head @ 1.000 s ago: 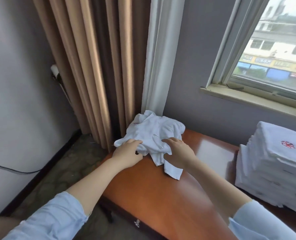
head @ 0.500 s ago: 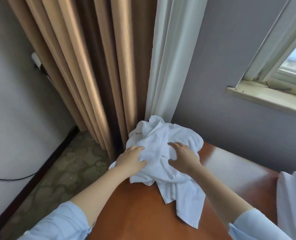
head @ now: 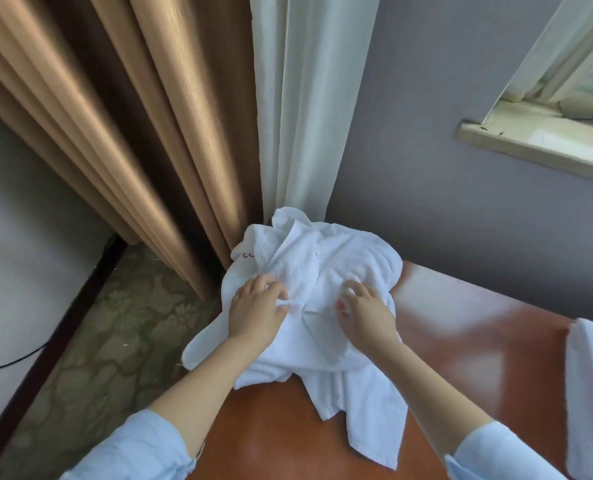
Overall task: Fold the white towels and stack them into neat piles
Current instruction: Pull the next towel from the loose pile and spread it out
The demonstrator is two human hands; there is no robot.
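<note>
We have a crumpled white terry-cloth towel (head: 308,306) heaped at the far left corner of the glossy reddish-brown wooden worktop (head: 461,358). One flap droops over the left edge and a long tail trails toward us across the wood. Our left hand (head: 257,313) lies on the heap with its fingertips curled into the cloth, gripping a ridge. Our right hand (head: 366,315), just beside it, pinches another fold. We judge this grip is meant to find an edge and pull the bundle open, since nothing can be folded until it lies flat.

The heap touches the white sheer curtain (head: 298,116) and sits just beside the tan pleated curtain (head: 115,133), so the corner gives no room to spread the towel. It will likely have to be drawn toward the bare wood on our right. At the right edge of the view we see a sliver of more white towelling (head: 592,393), too cropped to tell how it is stacked. The overhanging flap could slide down to the patterned carpet (head: 115,341) below.
</note>
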